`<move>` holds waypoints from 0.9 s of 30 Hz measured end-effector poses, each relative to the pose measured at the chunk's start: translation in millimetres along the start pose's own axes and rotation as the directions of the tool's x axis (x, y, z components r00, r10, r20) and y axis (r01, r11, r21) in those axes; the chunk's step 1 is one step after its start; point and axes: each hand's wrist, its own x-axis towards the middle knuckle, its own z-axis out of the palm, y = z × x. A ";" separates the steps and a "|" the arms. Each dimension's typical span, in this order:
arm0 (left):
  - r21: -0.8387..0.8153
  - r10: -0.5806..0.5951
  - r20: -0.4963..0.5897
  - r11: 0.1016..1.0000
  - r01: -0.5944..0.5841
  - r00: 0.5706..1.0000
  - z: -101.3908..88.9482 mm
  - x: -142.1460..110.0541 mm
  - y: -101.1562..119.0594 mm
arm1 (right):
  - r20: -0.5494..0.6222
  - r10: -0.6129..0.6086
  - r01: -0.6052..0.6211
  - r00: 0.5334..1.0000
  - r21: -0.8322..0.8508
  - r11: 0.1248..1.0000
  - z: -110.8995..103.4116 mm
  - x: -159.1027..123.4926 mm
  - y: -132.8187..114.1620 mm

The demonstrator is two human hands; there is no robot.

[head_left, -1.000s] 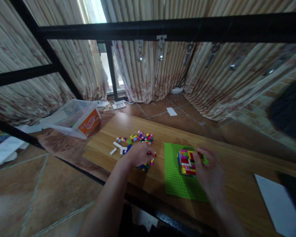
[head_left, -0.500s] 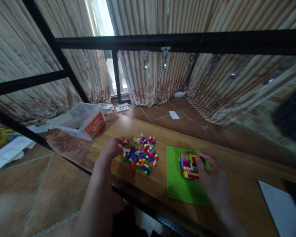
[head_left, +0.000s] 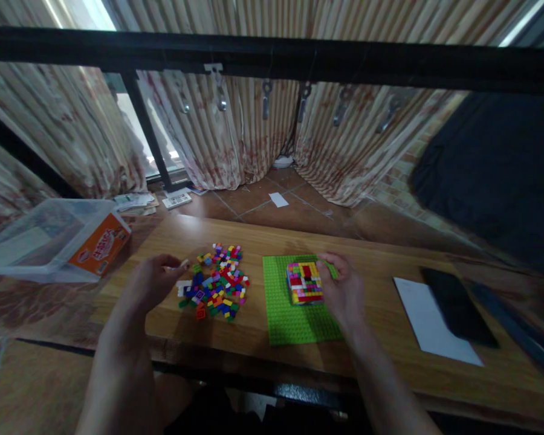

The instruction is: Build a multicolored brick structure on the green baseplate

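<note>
My left hand (head_left: 150,283) is raised at the left side of the brick pile. A small pale toy brick (head_left: 184,264) is pinched between its thumb and finger. The pile of loose coloured bricks (head_left: 226,281) spreads over the wooden table just to its right. On a green studded baseplate (head_left: 278,329) stands a low block built of many-coloured bricks (head_left: 304,283). My right hand (head_left: 343,289) curls round the right side of that built block, thumb near its front and fingers behind. It hides the block's right edge.
A clear plastic box (head_left: 54,241) with an orange label stands left of the wooden table (head_left: 249,356). On the table's right lie a white sheet (head_left: 428,320) and a dark flat object (head_left: 457,305). A black metal bar (head_left: 254,54) with hanging clips crosses above.
The head view has swung to the right. My left hand has come away from the pile's edge with a small pale brick in its fingers. My right hand stays at the built block.
</note>
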 end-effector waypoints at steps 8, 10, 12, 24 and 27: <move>-0.671 0.374 0.289 0.736 -0.092 0.881 74.1 -43.7 87.9 | -0.033 0.037 -0.036 0.999 0.030 0.999 -5.1 5.8 0.8; -0.720 0.400 0.357 0.694 -0.025 0.845 96.2 -49.5 101.7 | -0.030 0.034 -0.033 0.999 0.025 0.999 -5.3 6.7 1.0; -0.731 0.393 0.348 0.682 -0.016 0.851 112.7 -50.2 110.4 | -0.031 0.039 -0.038 0.999 0.025 0.999 -6.1 7.7 1.0; -0.672 0.295 0.370 0.740 0.035 0.881 128.0 -61.8 134.3 | -0.039 0.063 -0.064 0.997 -0.021 0.998 -13.7 11.2 0.7; -0.640 0.283 0.325 0.768 -0.010 0.902 131.4 -63.8 137.3 | -0.038 0.065 -0.066 0.997 -0.020 0.998 -12.7 10.3 0.6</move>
